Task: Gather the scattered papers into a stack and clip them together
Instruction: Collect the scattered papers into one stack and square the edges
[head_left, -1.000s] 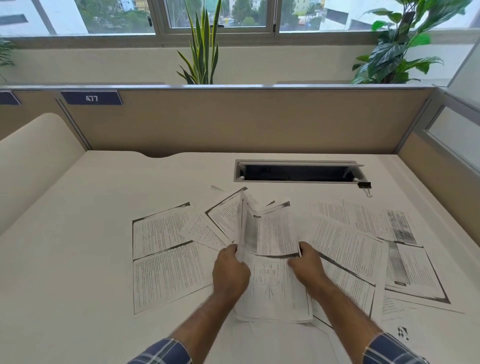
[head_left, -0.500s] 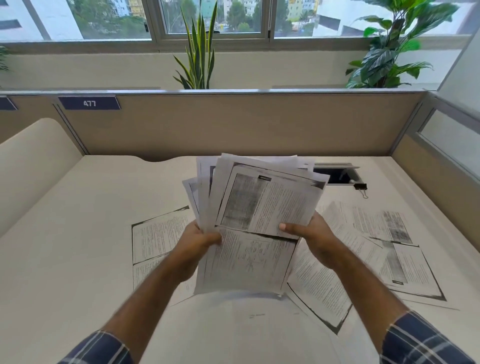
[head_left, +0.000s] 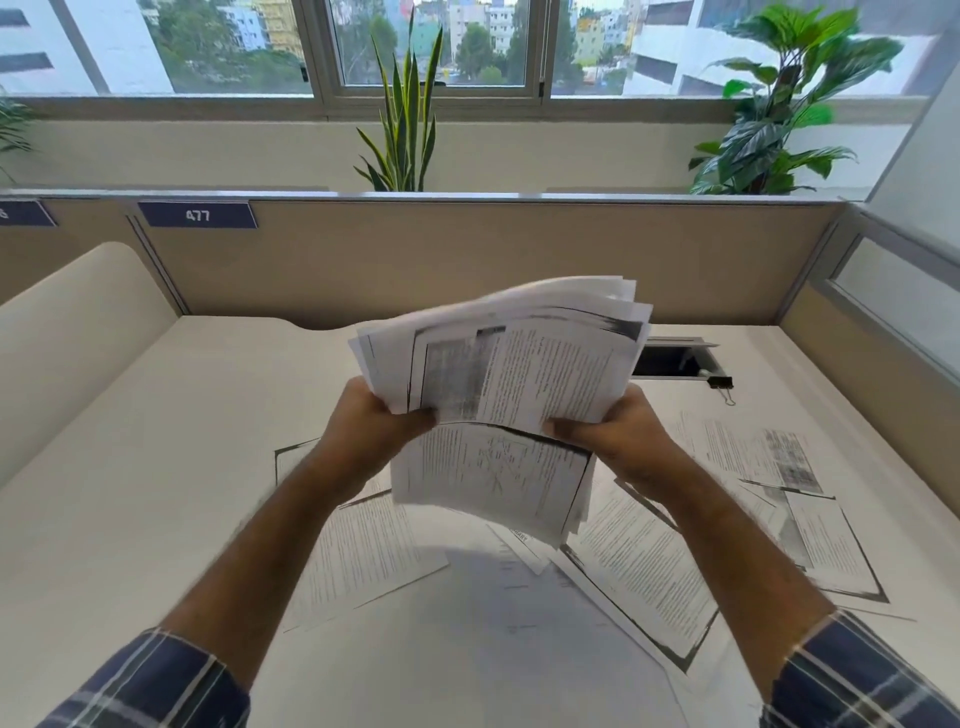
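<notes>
Sleeves (head_left: 156, 680): blue plaid, at both lower corners, forearms bare.

Loose sheets (head_left: 644, 577): several printed pages lying flat on the white desk (head_left: 130, 519), to the left and right beneath the raised arms, some overlapping.

Left hand (head_left: 363, 421): fingers curled round the left edge of the bundle, thumb pressed on top.

Right hand (head_left: 623, 431): gripping the right edge, thumb on the top page, fingers under the paper and out of sight.

Bundle of papers (head_left: 509, 395): uneven stack held in the air above the desk between both hands, edges fanned, far end arching upward.

Binder clip (head_left: 719, 384): black, on the desk beside the open cable slot (head_left: 670, 361), well apart from the hands.

Partition (head_left: 467, 260): tan panel with a label reading 477.

Plants (head_left: 405, 130): 2 on the windowsill.
</notes>
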